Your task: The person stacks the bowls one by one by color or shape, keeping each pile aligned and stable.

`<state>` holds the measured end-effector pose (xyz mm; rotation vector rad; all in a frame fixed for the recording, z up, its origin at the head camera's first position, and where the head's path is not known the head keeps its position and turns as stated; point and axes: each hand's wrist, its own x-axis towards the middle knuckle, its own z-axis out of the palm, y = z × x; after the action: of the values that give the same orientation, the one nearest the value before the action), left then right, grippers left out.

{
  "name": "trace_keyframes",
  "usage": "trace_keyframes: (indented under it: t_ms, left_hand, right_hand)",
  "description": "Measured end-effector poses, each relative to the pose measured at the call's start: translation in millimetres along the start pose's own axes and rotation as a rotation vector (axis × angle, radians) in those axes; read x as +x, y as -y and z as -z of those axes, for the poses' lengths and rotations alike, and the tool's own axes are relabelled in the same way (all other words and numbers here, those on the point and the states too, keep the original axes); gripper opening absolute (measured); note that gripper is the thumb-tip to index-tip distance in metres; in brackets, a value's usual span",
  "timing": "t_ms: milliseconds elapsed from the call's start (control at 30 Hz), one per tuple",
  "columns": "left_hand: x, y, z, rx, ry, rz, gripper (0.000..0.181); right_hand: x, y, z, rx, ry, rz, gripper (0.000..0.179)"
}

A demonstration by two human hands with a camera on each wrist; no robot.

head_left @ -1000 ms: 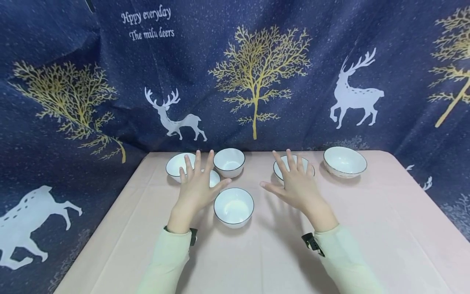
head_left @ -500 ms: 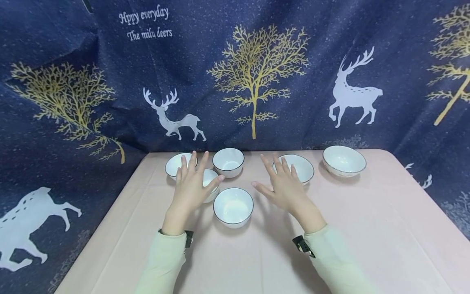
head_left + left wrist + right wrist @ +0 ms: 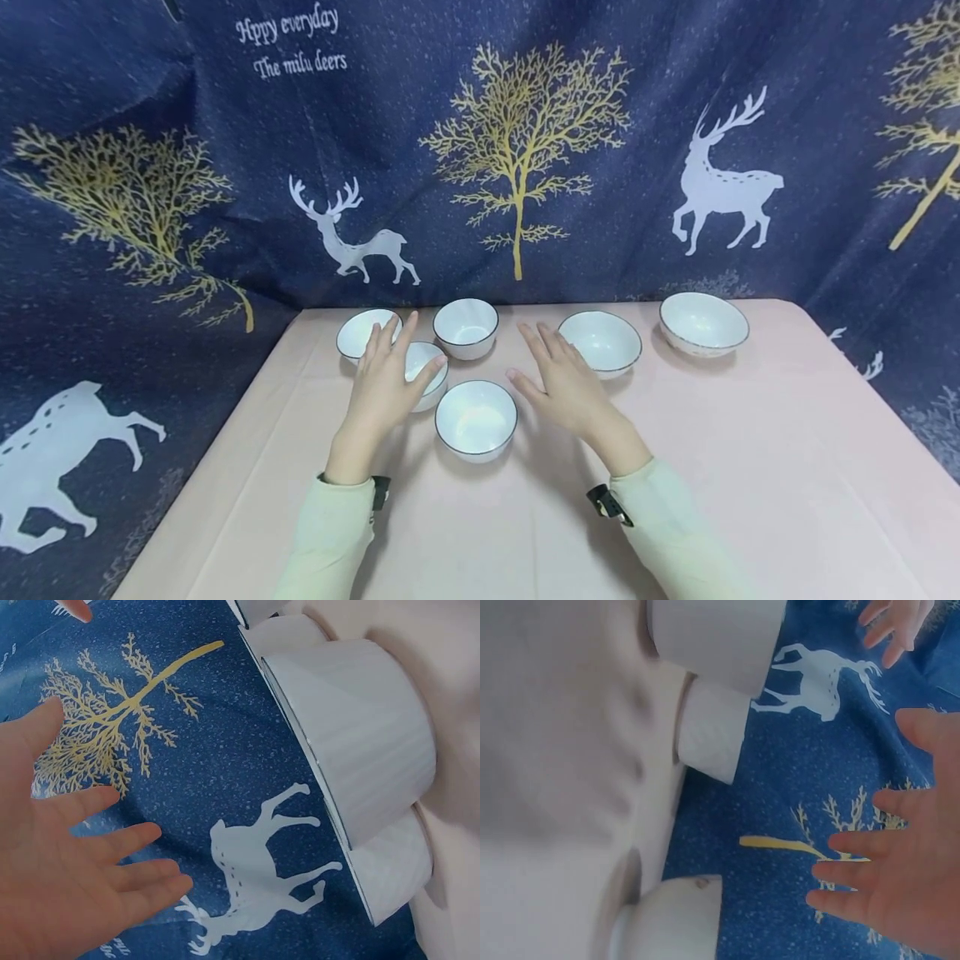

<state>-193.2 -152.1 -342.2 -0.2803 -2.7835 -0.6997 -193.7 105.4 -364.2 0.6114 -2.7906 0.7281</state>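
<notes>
Both hands hover over the table with nothing held. My left hand [image 3: 377, 392], fingers loosely spread, is in front of a white dark-rimmed bowl [image 3: 426, 385] and partly covers it and the bowl at the back left [image 3: 363, 335]. My right hand [image 3: 568, 390] is in front of and left of a wider bowl [image 3: 602, 342]. Between the hands, nearer to me, stands another white bowl [image 3: 476, 418]. In the wrist views the left hand [image 3: 82, 862] and the right hand [image 3: 904, 862] show extended fingers, apart from the bowls.
A white bowl [image 3: 467, 329] stands at the back middle, and a large one [image 3: 703, 325] at the far right, near the table's back edge. A pink cloth covers the table [image 3: 495, 533]. Behind it hangs a dark blue curtain [image 3: 465, 250] printed with deer and trees.
Both hands have drifted left and their fingers have drawn a little closer together. The right hand no longer covers the wider bowl. The bowls have stayed put.
</notes>
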Motion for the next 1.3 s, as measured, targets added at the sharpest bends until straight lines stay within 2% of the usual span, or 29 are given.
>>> trace_keyframes:
  t_ms: [200, 433, 667, 933, 1167, 1300]
  left_hand:
    - [-1.7, 4.2, -3.7, -0.049, -0.005, -0.003, 0.074]
    - [-5.1, 8.5, -9.2, -0.091, -0.02, -0.019, 0.072]
    - [-7.7, 13.5, -11.4, -0.136, -0.013, 0.007, 0.07]
    - [-6.8, 20.3, -13.0, -0.182, 0.0, 0.063, 0.069]
    - [-3.7, 30.4, -14.1, -0.262, -0.03, 0.111, 0.065]
    - [-2.2, 35.9, -13.6, -0.3, -0.035, 0.141, 0.063]
  right_hand:
    - [0.0, 2, -7, 0.065, 0.011, -0.004, 0.068]
    - [-0.6, 0, -17, 0.213, 0.057, -0.023, 0.066]
    - [2.0, 0, -26, 0.354, 0.112, -0.027, 0.063]
    - [2.7, 3, -36, 0.553, 0.134, -0.131, 0.054]
    - [1.2, 4, -43, 0.718, 0.136, -0.211, 0.048]
    - [0.1, 7, -46, 0.774, 0.14, -0.266, 0.046]
